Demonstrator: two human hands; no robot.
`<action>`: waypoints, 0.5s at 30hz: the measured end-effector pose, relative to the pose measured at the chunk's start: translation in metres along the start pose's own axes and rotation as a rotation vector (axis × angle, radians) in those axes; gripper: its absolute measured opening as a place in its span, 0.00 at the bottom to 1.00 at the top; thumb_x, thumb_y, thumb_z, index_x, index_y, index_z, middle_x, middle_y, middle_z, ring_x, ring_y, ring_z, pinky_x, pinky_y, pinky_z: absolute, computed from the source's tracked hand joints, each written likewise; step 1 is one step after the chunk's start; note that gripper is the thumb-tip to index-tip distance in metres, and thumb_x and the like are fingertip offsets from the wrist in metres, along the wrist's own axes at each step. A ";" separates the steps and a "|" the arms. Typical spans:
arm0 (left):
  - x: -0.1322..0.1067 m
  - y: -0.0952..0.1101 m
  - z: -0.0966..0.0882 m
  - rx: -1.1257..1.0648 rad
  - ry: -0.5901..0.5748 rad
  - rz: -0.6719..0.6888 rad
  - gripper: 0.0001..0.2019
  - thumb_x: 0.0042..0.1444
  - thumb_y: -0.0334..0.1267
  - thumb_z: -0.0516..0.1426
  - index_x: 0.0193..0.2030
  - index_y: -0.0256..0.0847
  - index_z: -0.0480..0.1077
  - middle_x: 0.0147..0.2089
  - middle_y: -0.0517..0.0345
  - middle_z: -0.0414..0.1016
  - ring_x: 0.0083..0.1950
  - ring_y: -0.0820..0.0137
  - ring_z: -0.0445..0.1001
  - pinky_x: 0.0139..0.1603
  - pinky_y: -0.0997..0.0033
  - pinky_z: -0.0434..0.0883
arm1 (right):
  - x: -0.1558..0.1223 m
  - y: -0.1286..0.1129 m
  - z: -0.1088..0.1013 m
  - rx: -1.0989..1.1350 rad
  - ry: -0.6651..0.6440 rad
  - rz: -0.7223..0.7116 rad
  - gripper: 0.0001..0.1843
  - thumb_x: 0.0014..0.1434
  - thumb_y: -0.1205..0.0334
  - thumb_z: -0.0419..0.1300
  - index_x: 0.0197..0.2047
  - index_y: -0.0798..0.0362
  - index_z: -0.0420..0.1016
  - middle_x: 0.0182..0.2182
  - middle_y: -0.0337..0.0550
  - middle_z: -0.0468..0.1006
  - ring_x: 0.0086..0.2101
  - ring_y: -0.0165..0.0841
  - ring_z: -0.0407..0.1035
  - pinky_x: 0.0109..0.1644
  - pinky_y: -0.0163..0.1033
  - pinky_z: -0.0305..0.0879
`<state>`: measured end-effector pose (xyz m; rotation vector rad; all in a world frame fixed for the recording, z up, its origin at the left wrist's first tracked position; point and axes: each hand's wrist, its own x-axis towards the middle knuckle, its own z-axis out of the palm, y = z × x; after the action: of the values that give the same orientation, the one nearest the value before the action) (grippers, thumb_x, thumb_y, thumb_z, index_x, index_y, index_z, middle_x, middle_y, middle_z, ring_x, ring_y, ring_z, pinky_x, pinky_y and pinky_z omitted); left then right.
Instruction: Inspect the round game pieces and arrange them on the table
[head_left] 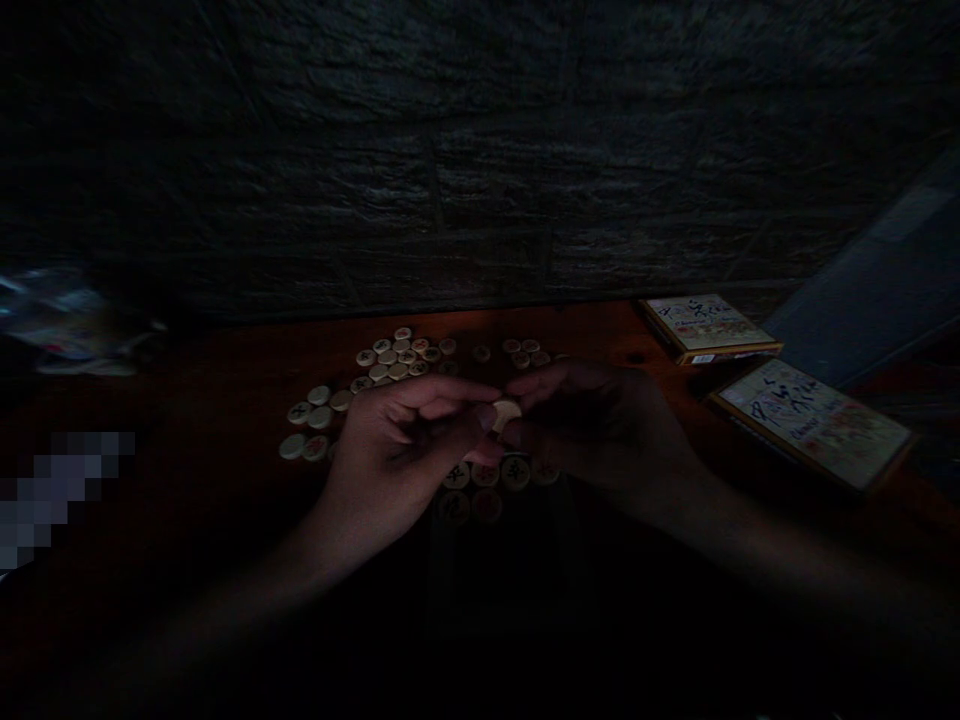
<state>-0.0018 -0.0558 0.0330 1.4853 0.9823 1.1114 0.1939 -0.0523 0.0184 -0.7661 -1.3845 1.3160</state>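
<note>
Between both hands, above the table, is a round wooden Chinese chess piece [507, 415] with a plain face toward me. My left hand [409, 430] pinches it from the left with thumb and fingers. From the other side my right hand [607, 425] grips it too, its fingers dim in shadow. Just below the hands, several pieces with black or red characters [486, 505] lie in rows in a dark tray or box [574, 560], whose outline is hard to make out. Behind my left hand spreads a loose group of chess pieces [397, 370], some face up, some blank.
Two Chinese chess boxes [814, 420] [709, 325] lie at the right of the wooden table [247, 370]. A few more pieces [531, 346] sit beyond my right hand. A stone wall [480, 180] borders the far edge. Something in clear plastic [75, 320] stands far left.
</note>
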 end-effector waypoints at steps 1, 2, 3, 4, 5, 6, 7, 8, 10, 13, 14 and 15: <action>0.000 0.000 0.000 -0.014 0.000 0.000 0.04 0.62 0.34 0.66 0.43 0.39 0.81 0.33 0.59 0.87 0.31 0.70 0.86 0.33 0.78 0.81 | 0.000 0.000 0.000 0.004 0.009 -0.005 0.14 0.51 0.72 0.75 0.42 0.54 0.83 0.32 0.38 0.86 0.31 0.28 0.80 0.34 0.31 0.77; -0.001 -0.001 0.000 -0.025 0.000 0.004 0.04 0.62 0.34 0.66 0.43 0.39 0.81 0.33 0.59 0.87 0.31 0.70 0.86 0.34 0.78 0.82 | 0.000 0.001 0.000 0.006 0.015 -0.009 0.15 0.51 0.72 0.75 0.42 0.54 0.84 0.32 0.37 0.86 0.31 0.27 0.80 0.35 0.30 0.78; -0.001 -0.001 0.000 -0.031 -0.001 0.010 0.04 0.62 0.33 0.65 0.44 0.39 0.81 0.34 0.59 0.87 0.32 0.70 0.86 0.34 0.78 0.82 | 0.000 0.001 0.000 0.007 0.018 -0.011 0.15 0.51 0.72 0.75 0.42 0.54 0.84 0.33 0.37 0.86 0.31 0.27 0.80 0.36 0.30 0.78; -0.001 -0.001 0.001 -0.032 -0.003 0.018 0.04 0.62 0.33 0.65 0.44 0.40 0.81 0.34 0.59 0.87 0.32 0.70 0.86 0.34 0.78 0.82 | 0.000 0.001 0.000 0.009 0.018 -0.012 0.15 0.50 0.72 0.75 0.42 0.54 0.84 0.34 0.38 0.86 0.32 0.27 0.81 0.36 0.30 0.78; -0.002 -0.002 0.000 -0.025 -0.002 0.031 0.05 0.62 0.32 0.65 0.44 0.40 0.81 0.35 0.59 0.87 0.32 0.70 0.86 0.34 0.78 0.82 | -0.001 0.002 0.000 0.013 0.014 -0.007 0.14 0.50 0.72 0.76 0.42 0.53 0.84 0.34 0.38 0.87 0.33 0.28 0.81 0.37 0.30 0.78; -0.002 -0.002 0.000 -0.009 -0.002 0.044 0.06 0.62 0.32 0.66 0.45 0.40 0.81 0.35 0.59 0.87 0.33 0.70 0.86 0.35 0.78 0.82 | -0.001 0.002 -0.001 0.024 0.004 0.005 0.14 0.50 0.72 0.76 0.42 0.53 0.85 0.34 0.38 0.87 0.33 0.28 0.82 0.38 0.30 0.79; -0.002 -0.003 0.000 0.013 0.002 0.059 0.07 0.61 0.31 0.66 0.46 0.40 0.81 0.34 0.60 0.87 0.33 0.70 0.86 0.35 0.78 0.82 | -0.001 0.001 -0.001 0.037 -0.007 0.023 0.14 0.51 0.71 0.76 0.42 0.53 0.85 0.34 0.38 0.87 0.33 0.29 0.82 0.39 0.31 0.79; -0.002 -0.003 0.000 0.040 0.009 0.079 0.09 0.59 0.31 0.67 0.46 0.41 0.81 0.34 0.60 0.87 0.33 0.70 0.86 0.34 0.78 0.82 | -0.001 0.001 -0.001 0.050 -0.016 0.042 0.14 0.52 0.71 0.75 0.42 0.53 0.85 0.34 0.38 0.87 0.33 0.29 0.82 0.39 0.32 0.80; -0.002 -0.004 0.000 0.100 0.031 0.127 0.10 0.55 0.29 0.69 0.44 0.41 0.82 0.37 0.59 0.88 0.35 0.70 0.86 0.35 0.79 0.81 | -0.001 0.000 0.000 0.078 -0.013 0.065 0.12 0.53 0.70 0.75 0.42 0.52 0.85 0.33 0.38 0.87 0.32 0.30 0.82 0.38 0.32 0.80; -0.002 -0.005 0.000 0.153 0.043 0.165 0.11 0.51 0.27 0.71 0.42 0.39 0.82 0.38 0.58 0.88 0.35 0.71 0.86 0.35 0.80 0.80 | -0.001 -0.002 0.001 0.103 0.012 0.070 0.09 0.54 0.71 0.74 0.39 0.52 0.85 0.30 0.36 0.87 0.30 0.28 0.82 0.36 0.30 0.79; -0.002 -0.005 0.000 0.160 0.035 0.163 0.11 0.51 0.27 0.71 0.42 0.39 0.82 0.37 0.58 0.87 0.34 0.71 0.85 0.34 0.80 0.79 | -0.001 -0.002 0.001 0.106 0.017 0.070 0.09 0.53 0.71 0.74 0.38 0.52 0.85 0.28 0.35 0.86 0.28 0.27 0.81 0.34 0.29 0.77; -0.003 -0.005 0.001 0.166 0.025 0.160 0.12 0.51 0.27 0.71 0.43 0.39 0.81 0.35 0.59 0.87 0.32 0.72 0.84 0.33 0.81 0.79 | -0.001 -0.002 0.002 0.105 0.019 0.072 0.09 0.52 0.72 0.75 0.37 0.52 0.85 0.27 0.35 0.86 0.27 0.26 0.79 0.32 0.28 0.76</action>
<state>-0.0019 -0.0577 0.0273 1.7121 1.0061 1.1877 0.1929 -0.0543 0.0204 -0.7621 -1.2722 1.4222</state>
